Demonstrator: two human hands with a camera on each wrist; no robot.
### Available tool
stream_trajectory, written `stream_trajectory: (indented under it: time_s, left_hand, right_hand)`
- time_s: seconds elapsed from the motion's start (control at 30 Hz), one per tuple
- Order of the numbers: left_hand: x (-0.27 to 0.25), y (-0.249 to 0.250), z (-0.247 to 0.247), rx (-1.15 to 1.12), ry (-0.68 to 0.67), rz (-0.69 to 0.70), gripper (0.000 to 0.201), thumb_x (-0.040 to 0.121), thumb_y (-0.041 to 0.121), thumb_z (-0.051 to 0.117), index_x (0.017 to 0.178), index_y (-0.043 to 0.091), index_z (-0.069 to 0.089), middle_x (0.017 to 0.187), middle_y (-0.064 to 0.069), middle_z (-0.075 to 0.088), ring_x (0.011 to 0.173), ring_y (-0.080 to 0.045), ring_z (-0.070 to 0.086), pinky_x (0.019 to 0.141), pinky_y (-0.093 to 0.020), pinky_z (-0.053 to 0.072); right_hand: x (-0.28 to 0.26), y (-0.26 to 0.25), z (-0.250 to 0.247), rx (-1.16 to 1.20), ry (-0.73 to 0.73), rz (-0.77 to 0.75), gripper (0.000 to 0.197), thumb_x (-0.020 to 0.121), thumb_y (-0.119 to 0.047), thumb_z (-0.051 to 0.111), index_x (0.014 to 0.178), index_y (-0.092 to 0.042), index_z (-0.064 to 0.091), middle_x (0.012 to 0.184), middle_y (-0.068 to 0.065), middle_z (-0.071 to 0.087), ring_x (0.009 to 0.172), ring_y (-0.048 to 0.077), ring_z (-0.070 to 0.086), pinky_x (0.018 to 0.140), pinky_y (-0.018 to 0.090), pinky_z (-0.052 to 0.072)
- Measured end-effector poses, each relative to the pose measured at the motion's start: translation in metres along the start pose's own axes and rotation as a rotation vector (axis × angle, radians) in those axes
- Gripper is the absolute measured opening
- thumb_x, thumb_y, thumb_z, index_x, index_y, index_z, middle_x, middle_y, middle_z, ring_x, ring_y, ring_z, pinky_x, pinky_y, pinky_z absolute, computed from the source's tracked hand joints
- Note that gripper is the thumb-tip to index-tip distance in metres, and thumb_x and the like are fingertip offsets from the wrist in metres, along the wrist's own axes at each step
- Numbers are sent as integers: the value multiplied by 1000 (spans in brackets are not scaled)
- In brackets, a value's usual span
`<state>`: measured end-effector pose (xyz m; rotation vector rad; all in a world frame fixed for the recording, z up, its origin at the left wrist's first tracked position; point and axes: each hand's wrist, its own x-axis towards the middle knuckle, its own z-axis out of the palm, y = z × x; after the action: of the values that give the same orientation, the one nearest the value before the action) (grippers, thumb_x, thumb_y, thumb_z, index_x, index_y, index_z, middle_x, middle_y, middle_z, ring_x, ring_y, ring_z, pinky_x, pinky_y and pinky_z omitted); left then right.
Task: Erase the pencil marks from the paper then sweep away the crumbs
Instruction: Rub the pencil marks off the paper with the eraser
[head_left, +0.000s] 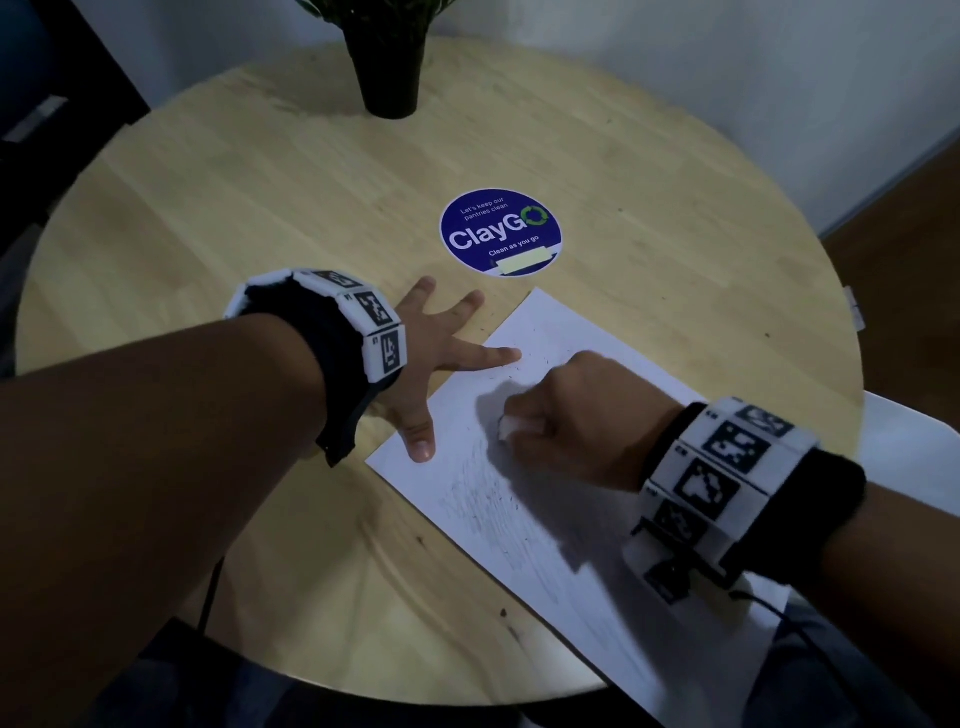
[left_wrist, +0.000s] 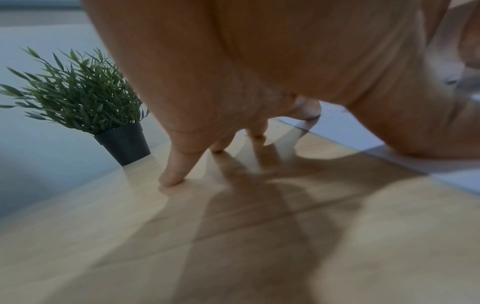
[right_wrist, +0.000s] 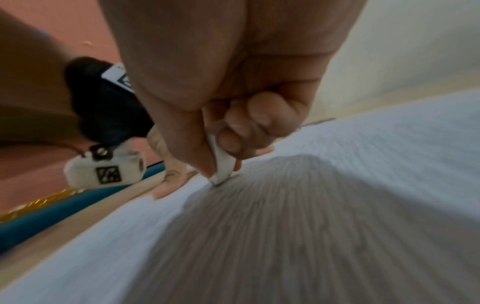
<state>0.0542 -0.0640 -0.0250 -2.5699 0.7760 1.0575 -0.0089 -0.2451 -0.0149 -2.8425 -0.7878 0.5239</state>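
Observation:
A white sheet of paper lies at an angle on the round wooden table, with faint pencil marks near its left edge. Dark eraser crumbs dot its upper part. My right hand pinches a small white eraser, whose tip presses on the paper. My left hand lies flat with fingers spread; its thumb and index finger rest on the sheet's left edge, the other fingertips on the wood.
A potted green plant in a black pot stands at the table's far edge. A round blue "ClayGo" sticker is on the tabletop beyond the paper. The paper's lower right corner overhangs the table's near edge.

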Motion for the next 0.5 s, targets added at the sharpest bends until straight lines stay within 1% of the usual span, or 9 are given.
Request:
stream_trajectory:
  time_s: [0.03, 0.07, 0.13, 0.17, 0.23, 0.3, 0.33, 0.43, 0.5]
  left_hand:
    - [0, 0, 0, -4, -1, 0, 127, 59, 58, 83, 134, 66, -19, 153, 7, -38, 139, -41, -31, 106, -70, 10]
    - [0, 0, 0, -5, 2, -1, 127, 59, 58, 83, 134, 66, -19, 153, 7, -38, 139, -41, -31, 107, -70, 10]
    - [0, 0, 1, -2, 12, -4, 128, 59, 58, 83, 136, 65, -18, 153, 8, -37, 140, -40, -31, 107, -70, 10]
    - [0, 0, 1, -2, 14, -5, 127, 59, 58, 83, 137, 64, -18, 153, 8, -37, 140, -41, -30, 107, -70, 10]
    - [0, -1, 1, -5, 11, 1, 127, 60, 58, 83, 136, 65, -18, 153, 7, -37, 140, -42, -30, 106, -70, 10]
    - [0, -1, 0, -8, 5, 9, 127, 59, 59, 83, 135, 66, -19, 153, 7, -37, 140, -42, -30, 105, -72, 10]
    - [1, -2, 0, -7, 4, 7, 127, 58, 59, 83, 134, 66, -20, 153, 7, -37, 140, -42, -30, 105, -72, 10]
    - [2, -2, 1, -6, 8, -1, 129, 57, 59, 83, 131, 68, -22, 152, 8, -39, 140, -41, -31, 105, -72, 10]
    - [3, -2, 2, -8, 6, 2, 129, 57, 59, 84, 131, 68, -22, 152, 8, -39, 139, -41, -32, 105, -72, 9]
  right_hand:
    - [-1, -3, 1, 8, -9, -18, 26, 90, -36, 49, 72, -19, 58, 62, -2, 47, 64, 21, 40, 69, 29, 42]
    - [1, 1, -2, 15, -2, 11, 26, 90, -36, 50, 71, -18, 56, 60, -2, 45, 62, 20, 39, 68, 28, 39]
    - [7, 12, -10, 8, 56, 128, 30, 90, -36, 50, 66, -18, 48, 59, -3, 42, 66, 23, 41, 65, 28, 34]
    - [10, 13, -10, 1, 73, 155, 30, 89, -36, 49, 66, -18, 47, 61, -1, 44, 68, 25, 42, 65, 28, 34]
    - [10, 4, -3, 3, 59, 80, 26, 88, -37, 49, 70, -18, 54, 65, 2, 45, 68, 26, 42, 67, 30, 41]
    - [7, -7, 0, -11, -11, 9, 23, 89, -36, 50, 82, -19, 64, 68, 1, 49, 65, 22, 42, 69, 30, 42]
    - [8, -4, -3, -5, -23, 29, 23, 90, -36, 50, 84, -19, 65, 70, 1, 52, 65, 20, 43, 69, 29, 41]
    - [16, 13, -13, 16, 49, 159, 24, 90, -37, 49, 77, -20, 59, 72, 4, 54, 72, 25, 47, 66, 29, 37]
    - [15, 6, -7, 14, 57, 121, 23, 89, -38, 51, 77, -20, 56, 71, 3, 50, 71, 25, 47, 67, 30, 40]
